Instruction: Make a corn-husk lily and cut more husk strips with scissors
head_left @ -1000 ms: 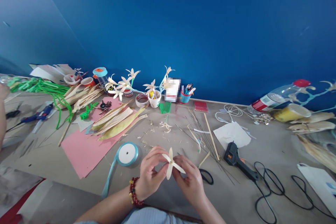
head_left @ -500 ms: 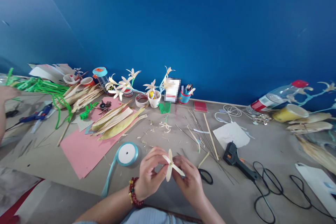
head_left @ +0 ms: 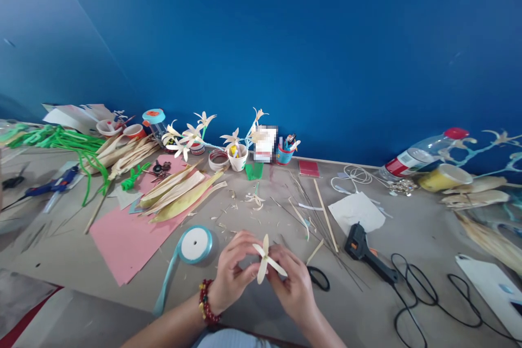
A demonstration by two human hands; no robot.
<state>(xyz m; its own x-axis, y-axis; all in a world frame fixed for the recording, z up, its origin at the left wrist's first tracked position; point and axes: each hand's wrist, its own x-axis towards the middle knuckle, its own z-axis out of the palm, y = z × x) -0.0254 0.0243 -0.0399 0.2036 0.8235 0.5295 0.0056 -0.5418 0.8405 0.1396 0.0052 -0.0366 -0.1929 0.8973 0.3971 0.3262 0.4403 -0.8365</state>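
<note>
Between my two hands is a pale four-petalled flower [head_left: 265,258], its petals spread toward the camera. My left hand [head_left: 234,269], with a red bead bracelet at the wrist, pinches the flower from the left side. My right hand [head_left: 292,281] closes on it from the right, its fingertips behind the petals. Whatever lies behind the flower is hidden. Black-handled scissors [head_left: 318,278] rest just right of my right hand. A roll of light blue ribbon [head_left: 196,244] lies left of my left hand.
A black glue gun [head_left: 369,254] with a looping cable lies right, near white paper [head_left: 356,211]. Pink sheets [head_left: 122,244] and dried husks [head_left: 179,196] are left. Finished flowers in a cup [head_left: 237,159] stand by the blue wall. Thin wires [head_left: 305,201] lie behind my hands.
The other person's hand at the far left edge has gone out of view. The camera view has shifted slightly. Both my hands keep hold of the flower, almost unmoved.
</note>
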